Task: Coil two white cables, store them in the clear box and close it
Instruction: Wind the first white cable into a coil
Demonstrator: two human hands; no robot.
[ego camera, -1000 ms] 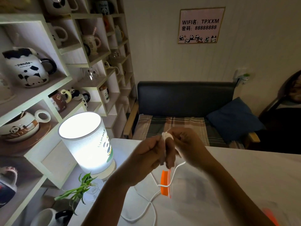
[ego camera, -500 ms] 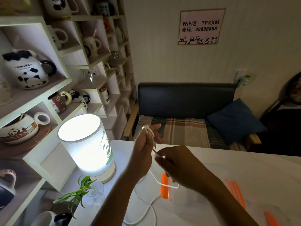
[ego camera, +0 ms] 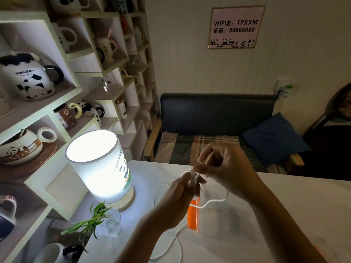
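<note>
Both hands are raised over the white table point(ego camera: 303, 215), working one white cable point(ego camera: 212, 202). My left hand point(ego camera: 178, 198) pinches a small bundle of loops of it between thumb and fingers. My right hand point(ego camera: 226, 168) sits just above and to the right, fingers closed on a strand that it leads over the bundle. The loose tail hangs down, crosses the table and runs off toward the bottom edge. Below the hands stands the clear box point(ego camera: 224, 219) with an orange latch point(ego camera: 193, 215) on its left side. A second cable is not visible.
A lit cylindrical lamp point(ego camera: 98, 164) stands at the table's left, with a small glass vase of green shoots point(ego camera: 108, 223) in front of it. Shelves of panda mugs point(ego camera: 34, 78) fill the left wall. A dark sofa point(ego camera: 216, 114) with a blue cushion lies behind the table.
My left hand has dropped lower with the bundle, and my right hand has risen from below it to above it, carrying the strand around the loops.
</note>
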